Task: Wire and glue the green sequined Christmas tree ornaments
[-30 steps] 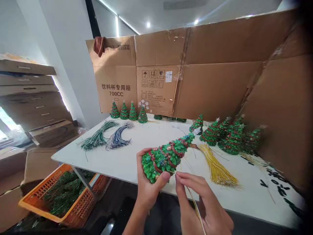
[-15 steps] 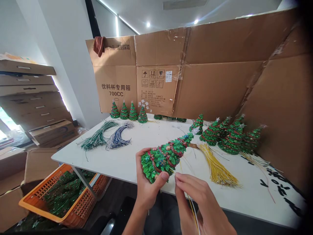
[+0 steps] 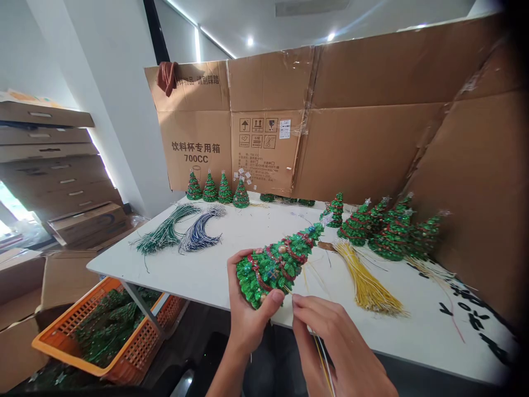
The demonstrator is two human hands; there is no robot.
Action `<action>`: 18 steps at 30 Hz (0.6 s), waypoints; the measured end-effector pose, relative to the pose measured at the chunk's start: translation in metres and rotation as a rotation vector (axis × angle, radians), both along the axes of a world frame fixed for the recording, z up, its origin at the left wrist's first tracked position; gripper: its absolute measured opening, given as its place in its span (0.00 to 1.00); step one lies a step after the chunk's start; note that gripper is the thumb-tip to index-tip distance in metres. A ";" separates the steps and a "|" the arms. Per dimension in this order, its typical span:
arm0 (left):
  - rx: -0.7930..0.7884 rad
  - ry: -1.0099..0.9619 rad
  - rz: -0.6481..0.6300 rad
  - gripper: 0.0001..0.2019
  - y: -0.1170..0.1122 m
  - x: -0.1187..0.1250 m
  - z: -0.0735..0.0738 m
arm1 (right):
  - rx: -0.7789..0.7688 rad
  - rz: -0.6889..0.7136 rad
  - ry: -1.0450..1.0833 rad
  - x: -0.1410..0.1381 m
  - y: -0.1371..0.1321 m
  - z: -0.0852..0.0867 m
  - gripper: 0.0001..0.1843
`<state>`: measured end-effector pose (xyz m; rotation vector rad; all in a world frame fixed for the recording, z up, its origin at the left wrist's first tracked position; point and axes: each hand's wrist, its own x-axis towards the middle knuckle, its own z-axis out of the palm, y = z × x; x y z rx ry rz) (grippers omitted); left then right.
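right now, the green tree (image 3: 273, 270) is up in the air near the front edge of the white table (image 3: 264, 230), tipped so its point leans up and to the right. the left hand (image 3: 247, 320) wraps round its wide bottom, with the thumb pressed on the near side. the right hand (image 3: 330, 328) is just beside the tree, its thumb and finger pinching thin strings (image 3: 323, 358), one yellow and one white, that hang down past the table edge. a wide stretch of smooth white top lies between the tree and the small trees (image 3: 210, 187) at the back left. on the right there is less room, as the yellow bundle (image 3: 366, 281) lies near the right hand, spread like a broom. behind it bigger trees (image 3: 390, 231) crowd up by a tall brown cardboard wall (image 3: 372, 143). the held tree is bumpy and shiny, shaped like a cone, with red bands, little round balls and a pale star (image 3: 326, 219) on its tip. far left, green strings (image 3: 165, 229) and blue strings (image 3: 200, 231) lie in curved, stringy bunches.
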<state>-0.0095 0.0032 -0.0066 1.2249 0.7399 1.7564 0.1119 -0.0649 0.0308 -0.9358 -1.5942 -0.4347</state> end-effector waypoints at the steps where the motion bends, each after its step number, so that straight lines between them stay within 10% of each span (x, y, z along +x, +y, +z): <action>1: 0.001 0.001 0.000 0.38 0.000 0.000 0.000 | -0.009 0.000 -0.005 0.000 -0.001 0.000 0.15; 18: 0.145 0.086 0.112 0.43 0.003 0.001 -0.006 | -0.097 0.152 0.202 0.000 0.000 0.000 0.18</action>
